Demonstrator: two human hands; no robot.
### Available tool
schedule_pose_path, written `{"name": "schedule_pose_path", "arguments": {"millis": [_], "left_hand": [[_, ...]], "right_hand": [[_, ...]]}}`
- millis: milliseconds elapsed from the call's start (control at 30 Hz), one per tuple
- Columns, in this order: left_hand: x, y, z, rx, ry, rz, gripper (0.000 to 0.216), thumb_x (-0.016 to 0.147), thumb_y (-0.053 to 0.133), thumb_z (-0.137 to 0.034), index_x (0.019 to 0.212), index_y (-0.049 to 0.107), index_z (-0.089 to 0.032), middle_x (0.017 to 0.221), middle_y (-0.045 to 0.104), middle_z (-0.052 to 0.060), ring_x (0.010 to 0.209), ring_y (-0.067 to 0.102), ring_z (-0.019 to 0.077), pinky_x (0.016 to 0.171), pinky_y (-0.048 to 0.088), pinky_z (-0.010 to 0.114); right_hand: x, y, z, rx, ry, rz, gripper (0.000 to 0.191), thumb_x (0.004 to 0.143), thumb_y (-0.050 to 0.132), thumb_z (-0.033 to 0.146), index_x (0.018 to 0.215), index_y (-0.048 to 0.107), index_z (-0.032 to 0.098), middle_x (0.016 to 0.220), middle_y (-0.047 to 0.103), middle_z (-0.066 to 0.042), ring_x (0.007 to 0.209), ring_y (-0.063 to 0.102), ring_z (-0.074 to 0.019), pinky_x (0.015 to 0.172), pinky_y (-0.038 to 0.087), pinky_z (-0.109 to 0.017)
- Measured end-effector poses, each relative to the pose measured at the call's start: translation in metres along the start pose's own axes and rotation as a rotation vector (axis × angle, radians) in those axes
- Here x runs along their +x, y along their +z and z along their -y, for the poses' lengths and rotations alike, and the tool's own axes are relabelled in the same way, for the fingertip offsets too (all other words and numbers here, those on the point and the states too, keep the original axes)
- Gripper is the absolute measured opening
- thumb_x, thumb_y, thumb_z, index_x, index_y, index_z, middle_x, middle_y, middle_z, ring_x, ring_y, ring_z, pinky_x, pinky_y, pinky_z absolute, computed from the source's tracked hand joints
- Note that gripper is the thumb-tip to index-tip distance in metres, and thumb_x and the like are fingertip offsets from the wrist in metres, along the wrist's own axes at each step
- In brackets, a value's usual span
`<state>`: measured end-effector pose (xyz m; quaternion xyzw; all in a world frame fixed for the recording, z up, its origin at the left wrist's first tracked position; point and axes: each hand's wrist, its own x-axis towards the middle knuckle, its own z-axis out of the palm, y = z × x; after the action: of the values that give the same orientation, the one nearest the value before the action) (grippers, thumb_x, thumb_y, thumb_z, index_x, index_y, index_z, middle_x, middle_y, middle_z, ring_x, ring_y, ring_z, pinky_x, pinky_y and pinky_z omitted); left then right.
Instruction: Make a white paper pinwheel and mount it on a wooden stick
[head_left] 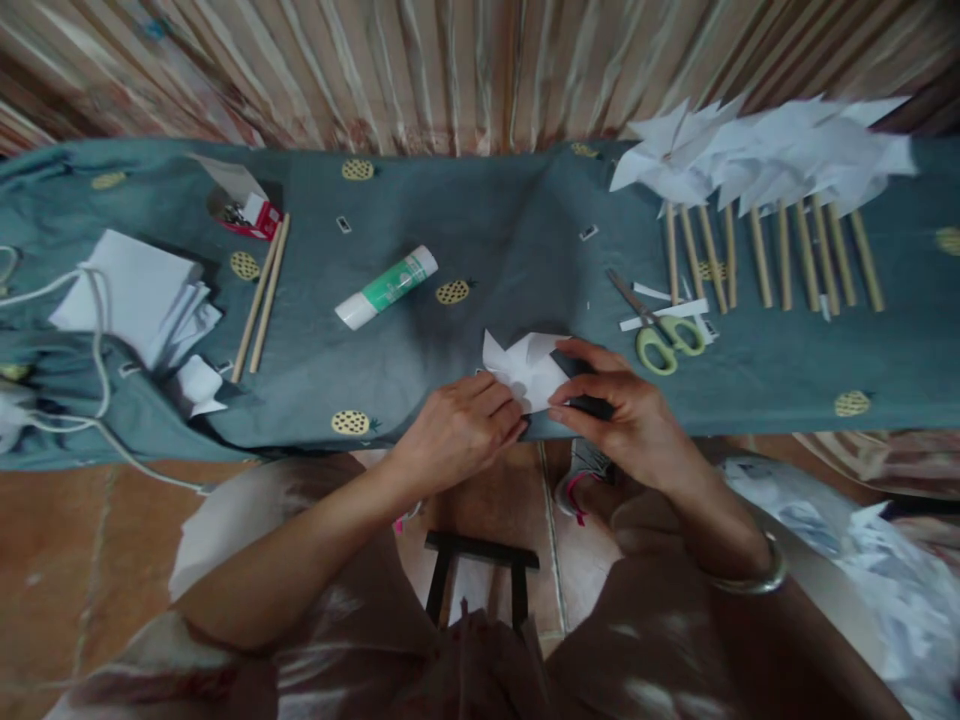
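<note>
A folded white paper pinwheel (525, 368) lies near the front edge of the table with the grey-green cloth (480, 210). My left hand (461, 430) pinches its near left side. My right hand (619, 405) presses a small black object (592, 405), possibly a stapler, against the paper's right side. Both hands meet at the paper.
A green-and-white glue stick (386, 287) lies left of centre. Yellow-handled scissors (660, 335) rest to the right with paper scraps. Several finished pinwheels on wooden sticks (765, 210) line the right. Two loose sticks (260, 295), stacked paper (127, 290) and a small red box (255, 215) sit left.
</note>
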<state>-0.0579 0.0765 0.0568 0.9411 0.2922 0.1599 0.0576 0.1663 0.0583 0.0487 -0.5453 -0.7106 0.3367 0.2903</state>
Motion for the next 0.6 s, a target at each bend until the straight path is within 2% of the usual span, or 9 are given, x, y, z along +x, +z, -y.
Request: {"name": "schedule_pose_path", "arguments": {"millis": [300,600], "left_hand": [[0.002,0.008,-0.002,0.041,0.02,-0.037,0.014,0.093,0.055,-0.022,0.088,0.065,-0.014,0.082,0.065,0.005,0.079,0.061,0.0196,0.067,0.049,0.029],[0.003,0.008,-0.013,0.074,-0.148,0.105,0.019,0.095,0.05,-0.02,0.092,0.068,-0.014,0.091,0.067,0.008,0.094,0.061,0.0207,0.077,0.052,0.029]], "right_hand": [[0.006,0.003,0.002,-0.152,-0.028,0.046,0.006,0.077,0.07,0.016,0.078,0.073,0.021,0.138,0.057,-0.01,0.129,0.051,-0.0296,0.108,0.04,-0.052],[0.009,0.015,0.006,-0.154,0.038,-0.027,0.012,0.07,0.074,0.013,0.077,0.073,0.022,0.141,0.054,-0.01,0.131,0.05,-0.0304,0.108,0.039,-0.048]]}}
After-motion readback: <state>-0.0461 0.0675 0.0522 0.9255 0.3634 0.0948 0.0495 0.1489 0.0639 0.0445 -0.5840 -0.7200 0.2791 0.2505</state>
